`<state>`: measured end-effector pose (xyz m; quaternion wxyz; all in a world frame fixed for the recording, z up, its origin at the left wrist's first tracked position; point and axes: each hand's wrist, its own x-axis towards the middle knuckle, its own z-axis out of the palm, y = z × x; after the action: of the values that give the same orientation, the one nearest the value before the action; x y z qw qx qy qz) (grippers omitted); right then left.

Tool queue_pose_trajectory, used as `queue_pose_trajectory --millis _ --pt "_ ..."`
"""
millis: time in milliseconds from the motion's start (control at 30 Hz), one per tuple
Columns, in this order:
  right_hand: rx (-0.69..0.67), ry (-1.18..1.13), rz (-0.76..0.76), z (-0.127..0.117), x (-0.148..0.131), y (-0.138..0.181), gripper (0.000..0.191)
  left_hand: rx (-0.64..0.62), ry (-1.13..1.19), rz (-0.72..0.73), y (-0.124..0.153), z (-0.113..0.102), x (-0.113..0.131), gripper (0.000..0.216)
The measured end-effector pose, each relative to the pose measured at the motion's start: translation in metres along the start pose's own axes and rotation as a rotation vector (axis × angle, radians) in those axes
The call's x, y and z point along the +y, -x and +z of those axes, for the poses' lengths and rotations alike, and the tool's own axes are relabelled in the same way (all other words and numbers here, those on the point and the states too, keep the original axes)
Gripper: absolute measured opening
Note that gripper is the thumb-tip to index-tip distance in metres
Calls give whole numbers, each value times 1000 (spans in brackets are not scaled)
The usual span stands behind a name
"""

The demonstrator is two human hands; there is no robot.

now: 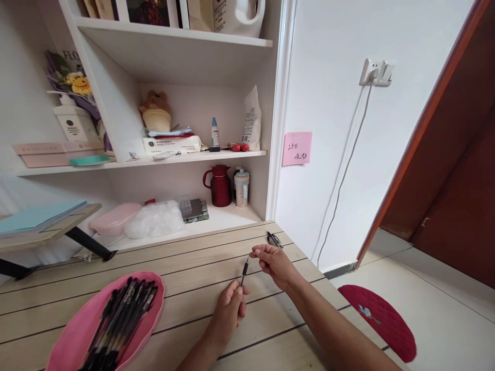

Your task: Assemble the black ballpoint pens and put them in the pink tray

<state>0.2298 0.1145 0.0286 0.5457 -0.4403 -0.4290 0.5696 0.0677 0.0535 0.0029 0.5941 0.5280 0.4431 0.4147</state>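
My left hand grips the lower end of a black pen that stands nearly upright over the wooden desk. My right hand pinches the pen's upper tip between thumb and forefinger. Behind my right hand, two or three more black pens lie on the desk near its far right corner. A pink oval tray at the lower left holds several black pens.
Shelves behind the desk carry a dark red kettle, a small jar, a pink case, a plastic bag and bottles. A pink note hangs on the wall. A red mat lies on the floor beside a brown door.
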Motion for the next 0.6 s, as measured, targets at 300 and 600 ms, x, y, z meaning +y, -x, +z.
queue_pose_trajectory --millis 300,600 --pt "-29 6 -3 10 -2 2 32 -11 5 -47 -2 -1 0 27" --pt "-160 8 105 7 -1 10 32 -23 -23 -58 -3 -2 -3 29"
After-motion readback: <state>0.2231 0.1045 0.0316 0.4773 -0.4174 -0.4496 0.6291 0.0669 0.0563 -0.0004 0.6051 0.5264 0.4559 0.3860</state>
